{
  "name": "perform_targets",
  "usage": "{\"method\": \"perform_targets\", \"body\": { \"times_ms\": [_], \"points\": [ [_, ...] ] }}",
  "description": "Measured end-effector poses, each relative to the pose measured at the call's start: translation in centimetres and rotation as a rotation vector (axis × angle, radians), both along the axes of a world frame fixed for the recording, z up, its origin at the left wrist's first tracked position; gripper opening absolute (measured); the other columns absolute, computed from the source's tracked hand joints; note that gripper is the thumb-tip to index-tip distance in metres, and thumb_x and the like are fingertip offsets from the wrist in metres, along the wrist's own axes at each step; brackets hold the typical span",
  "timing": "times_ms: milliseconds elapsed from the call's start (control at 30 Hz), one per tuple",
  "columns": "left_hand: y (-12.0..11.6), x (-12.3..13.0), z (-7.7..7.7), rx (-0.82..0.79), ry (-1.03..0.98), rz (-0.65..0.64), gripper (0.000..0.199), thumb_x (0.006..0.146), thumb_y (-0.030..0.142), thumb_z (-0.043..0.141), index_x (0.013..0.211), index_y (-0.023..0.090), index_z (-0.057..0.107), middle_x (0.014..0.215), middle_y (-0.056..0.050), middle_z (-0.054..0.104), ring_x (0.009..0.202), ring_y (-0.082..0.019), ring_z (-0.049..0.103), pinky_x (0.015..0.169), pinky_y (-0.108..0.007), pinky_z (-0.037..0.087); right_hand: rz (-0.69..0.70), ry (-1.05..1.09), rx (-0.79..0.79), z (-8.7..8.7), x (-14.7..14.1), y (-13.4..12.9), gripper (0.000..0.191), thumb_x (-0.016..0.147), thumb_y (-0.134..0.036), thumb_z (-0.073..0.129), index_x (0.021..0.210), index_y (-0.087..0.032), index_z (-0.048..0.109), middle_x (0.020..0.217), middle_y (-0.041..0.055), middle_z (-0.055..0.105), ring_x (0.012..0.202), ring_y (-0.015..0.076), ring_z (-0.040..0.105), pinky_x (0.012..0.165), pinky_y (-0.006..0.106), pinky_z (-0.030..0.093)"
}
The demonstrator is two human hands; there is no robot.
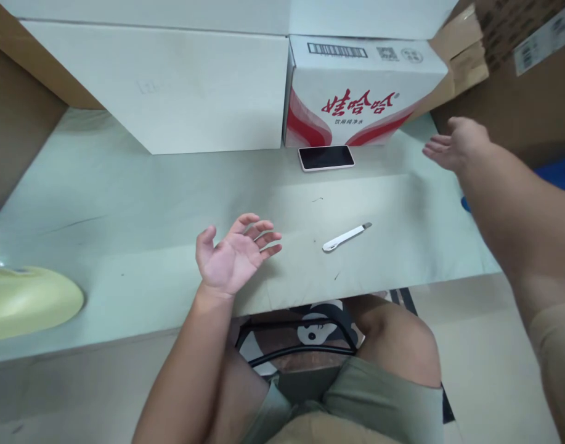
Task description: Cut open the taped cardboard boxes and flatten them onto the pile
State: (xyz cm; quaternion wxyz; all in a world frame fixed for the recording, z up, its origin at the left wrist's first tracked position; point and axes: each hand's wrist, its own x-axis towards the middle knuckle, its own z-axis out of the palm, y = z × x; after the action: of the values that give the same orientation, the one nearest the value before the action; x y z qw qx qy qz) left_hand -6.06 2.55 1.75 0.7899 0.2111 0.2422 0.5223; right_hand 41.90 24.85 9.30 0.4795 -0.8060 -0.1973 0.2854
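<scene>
My left hand (236,256) is held palm up above the table's front part, fingers spread and nothing in it. To its right, a white utility knife (347,237) lies on the pale green tabletop (171,197) with its blade tip pointing right. My right hand (460,145) is stretched out over the table's right end, palm turned up and fingers apart, holding nothing. A smartphone (327,158) with a dark screen and pale pink edge lies between the hands, farther back. Just behind the phone stands a white and red carton (356,105), its printing upside down to me.
Large white boxes (208,92) stand along the back. A yellow rounded object (30,302) sits at the left edge. Brown cardboard boxes (18,135) flank the left side, with another cardboard box (508,98) at the right. Something blue (557,172) shows beyond my right forearm.
</scene>
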Motion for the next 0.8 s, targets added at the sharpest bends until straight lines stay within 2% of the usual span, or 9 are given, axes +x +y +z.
{"method": "perform_targets", "body": {
  "times_ms": [100,200,267,367,467,533,633,733,800],
  "points": [
    [-0.2,-0.4,0.4,0.009,-0.014,0.006,0.054,0.078,0.074,0.067,0.103,0.026,0.075,0.106,-0.011,0.076,0.091,-0.032,0.072,0.087,-0.050,0.060,0.050,0.007,-0.047,-1.6,-0.3,-1.3,0.010,0.099,-0.010,0.045,0.101,-0.014,0.053,0.132,0.0248,0.064,0.104,0.0181,0.074,0.083,0.045,0.055],
    [-0.7,-0.8,0.8,0.020,-0.039,0.006,0.054,0.076,0.074,0.070,0.100,0.025,0.076,0.103,-0.011,0.076,0.089,-0.030,0.072,0.084,-0.047,0.061,0.087,-0.032,-0.059,-2.0,-1.3,-3.4,0.003,0.103,-0.016,0.054,0.106,-0.015,0.055,0.117,0.0156,0.068,0.091,0.0164,0.071,0.082,0.042,0.057],
    [-1.0,-1.0,1.0,0.031,-0.055,0.017,0.054,0.077,0.073,0.070,0.100,0.025,0.075,0.102,-0.011,0.076,0.089,-0.030,0.072,0.085,-0.047,0.061,0.136,-0.063,-0.064,-1.2,-2.5,-4.6,0.015,0.104,-0.024,0.061,0.115,-0.014,0.061,0.112,0.0098,0.068,0.090,0.0161,0.069,0.080,0.037,0.060],
    [-1.5,-1.4,1.0,0.042,-0.105,0.037,0.051,0.080,0.070,0.067,0.099,0.023,0.075,0.102,-0.011,0.077,0.089,-0.030,0.073,0.086,-0.046,0.061,0.280,-0.114,-0.075,0.6,-5.6,-6.8,0.028,0.103,-0.035,0.069,0.123,-0.016,0.066,0.111,0.0051,0.070,0.092,0.0153,0.069,0.080,0.032,0.062],
    [-1.7,-1.7,0.9,0.042,-0.181,0.055,0.048,0.082,0.064,0.066,0.099,0.020,0.075,0.100,-0.010,0.078,0.088,-0.028,0.074,0.084,-0.042,0.061,0.468,-0.175,-0.087,2.2,-9.9,-9.9,0.015,0.101,-0.028,0.069,0.109,-0.016,0.068,0.108,0.0071,0.073,0.090,0.0165,0.070,0.085,0.036,0.059],
    [-1.8,-1.9,0.8,0.036,-0.213,0.066,0.047,0.083,0.060,0.064,0.098,0.018,0.076,0.099,-0.010,0.078,0.088,-0.027,0.075,0.083,-0.041,0.061,0.597,-0.209,-0.088,2.9,-12.8,-12.4,0.008,0.098,-0.026,0.070,0.101,-0.018,0.070,0.111,0.0091,0.076,0.097,0.0192,0.071,0.097,0.041,0.055],
    [-1.9,-2.2,0.6,0.031,-0.187,0.084,0.051,0.084,0.060,0.059,0.098,0.015,0.079,0.113,-0.014,0.079,0.098,-0.028,0.075,0.085,-0.038,0.060,0.832,-0.315,-0.097,3.0,-16.4,-16.0,0.021,0.094,-0.039,0.071,0.109,-0.025,0.074,0.128,0.0082,0.077,0.123,0.0265,0.068,0.119,0.051,0.045],
    [-2.0,-2.2,0.7,0.044,-0.129,0.088,0.061,0.082,0.063,0.057,0.105,0.012,0.081,0.140,-0.018,0.073,0.120,-0.033,0.072,0.089,-0.038,0.058,1.092,-0.537,-0.101,1.8,-18.7,-18.4,0.039,0.094,-0.053,0.061,0.119,-0.026,0.071,0.140,0.0105,0.073,0.136,0.0336,0.064,0.125,0.058,0.043],
    [-2.0,-2.2,0.8,0.051,-0.110,0.082,0.068,0.082,0.066,0.056,0.114,0.011,0.080,0.153,-0.018,0.066,0.131,-0.037,0.067,0.093,-0.039,0.056,1.155,-0.598,-0.086,0.0,-19.8,-19.5,0.046,0.093,-0.058,0.058,0.123,-0.025,0.069,0.143,0.0127,0.072,0.139,0.0360,0.064,0.126,0.060,0.043]
  ]
}}
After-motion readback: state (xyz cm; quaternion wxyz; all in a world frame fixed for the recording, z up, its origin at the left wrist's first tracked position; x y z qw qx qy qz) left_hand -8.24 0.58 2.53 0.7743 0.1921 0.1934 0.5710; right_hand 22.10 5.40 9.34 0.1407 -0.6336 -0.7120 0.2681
